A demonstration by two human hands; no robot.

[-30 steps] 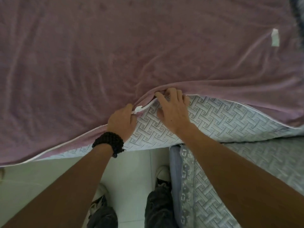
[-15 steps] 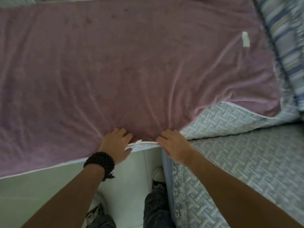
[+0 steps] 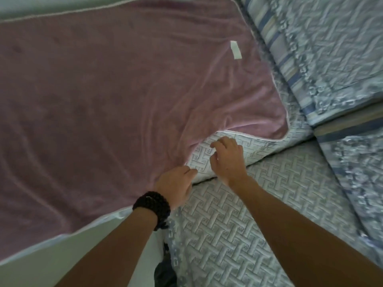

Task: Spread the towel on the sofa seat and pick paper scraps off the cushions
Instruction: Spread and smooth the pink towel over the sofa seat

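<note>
A large mauve towel (image 3: 99,104) lies spread over the sofa seat, its white-hemmed near edge pulled back from one quilted cushion (image 3: 207,154). My left hand (image 3: 176,184), a black bead bracelet on its wrist, grips the towel's near edge, and folds in the cloth run toward it. My right hand (image 3: 228,159) hovers just right of it over the bare cushion, fingers curled and apart, holding nothing. A small white strip like a paper scrap (image 3: 236,49) lies on the towel near its far right edge.
Grey-blue quilted seat cushions (image 3: 269,214) fill the lower right. Striped blue back cushions (image 3: 331,59) rise at the upper right. Pale floor (image 3: 51,266) and my dark trouser leg (image 3: 163,274) show below the sofa's front edge.
My view has swung right and down along the sofa. My right hand has let go of the towel's hem and lifted onto the bare cushion; my left hand stays on the edge.
</note>
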